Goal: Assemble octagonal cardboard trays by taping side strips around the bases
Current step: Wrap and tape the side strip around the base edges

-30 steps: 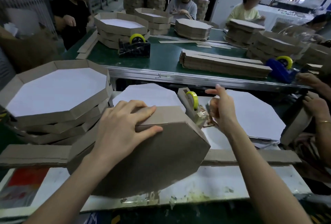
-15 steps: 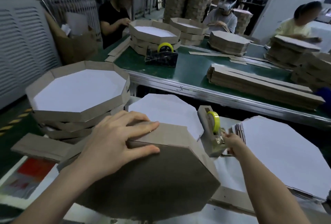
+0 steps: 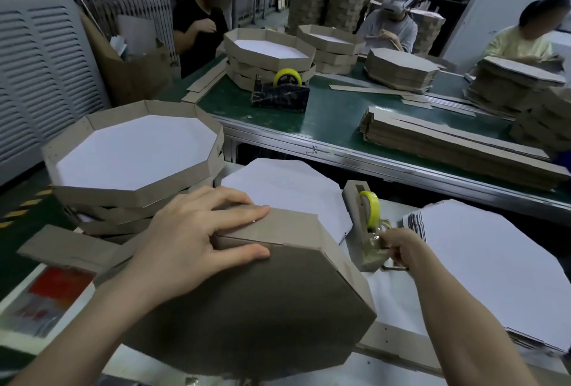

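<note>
Tape [image 3: 371, 208] is being drawn from the dispenser [image 3: 361, 240] for the half-built tray [image 3: 262, 308], which is stood on edge on the bench [image 3: 398, 305]. Its strip seam is pressed by the left hand [image 3: 191, 249], fingers spread flat. The right hand [image 3: 401, 251] is curled at the cutter, apparently pinching the tape end, which must next be carried to the seam.

I am looking over at a long green table [image 3: 333, 120]. A person in a black top [image 3: 200, 33] is showing behind its left end. A person in a grey top [image 3: 392, 30], wearing something over the eyes, is facing its far side. A person in a yellow top [image 3: 522, 44] is sitting at its far right. A big brown bag [image 3: 136, 73] is leaning left of the table, beside grey slats [image 3: 40, 77]. A red paper [image 3: 57, 288] is lying on my side of it.
</note>
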### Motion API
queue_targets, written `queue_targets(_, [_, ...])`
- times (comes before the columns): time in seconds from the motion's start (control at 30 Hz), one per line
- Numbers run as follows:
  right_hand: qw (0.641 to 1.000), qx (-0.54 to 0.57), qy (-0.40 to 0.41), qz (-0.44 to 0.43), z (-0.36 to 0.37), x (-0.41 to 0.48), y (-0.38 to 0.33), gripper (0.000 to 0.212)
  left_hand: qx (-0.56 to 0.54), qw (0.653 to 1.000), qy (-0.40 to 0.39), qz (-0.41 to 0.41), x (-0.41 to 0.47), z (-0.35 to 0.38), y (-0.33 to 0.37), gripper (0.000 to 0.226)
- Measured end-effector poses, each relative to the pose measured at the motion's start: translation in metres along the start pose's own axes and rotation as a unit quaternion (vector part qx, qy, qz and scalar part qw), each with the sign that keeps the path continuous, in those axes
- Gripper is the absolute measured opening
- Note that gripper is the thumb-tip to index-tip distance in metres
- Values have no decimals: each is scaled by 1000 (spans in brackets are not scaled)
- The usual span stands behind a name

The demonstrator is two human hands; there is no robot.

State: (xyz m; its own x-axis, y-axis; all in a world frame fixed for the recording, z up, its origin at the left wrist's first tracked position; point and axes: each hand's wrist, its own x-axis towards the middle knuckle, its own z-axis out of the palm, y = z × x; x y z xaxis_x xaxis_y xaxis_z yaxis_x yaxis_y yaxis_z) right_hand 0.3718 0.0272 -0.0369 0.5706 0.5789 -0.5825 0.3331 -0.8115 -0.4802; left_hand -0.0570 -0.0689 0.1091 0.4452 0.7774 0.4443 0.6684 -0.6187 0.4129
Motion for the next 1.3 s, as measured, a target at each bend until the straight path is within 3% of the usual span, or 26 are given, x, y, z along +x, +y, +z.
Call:
queue_targets(0.33, [992,60,-84,73,3,-10,-5,26,-3,1000,7,-3,-5,1,0,55])
queue_targets(0.47, [966,243,-78,45,4,-10,7,34,-6,1000,16,0,-6,1,1,53])
queue_targets(0.53, [957,281,-76,14,2,-13,19,32,-4,1000,15,1,-6,2,1,52])
queue_targets(0.73, [950,287,-82,-95,5,-25,58,32,2,1000,0,9,-3,2,0,54])
queue_targets(0.87, [954,264,-44,-138,12,-30,63,27,3,1000,-3,7,-4,1,1,54])
queue_targets(1.17, [966,226,5,-128,27,-25,92,20,1,1000,-8,9,-2,1,0,54])
queue_targets(1.3, [967,198,76,-138,39,-20,91,14,3,1000,-13,7,1,1,-2,54])
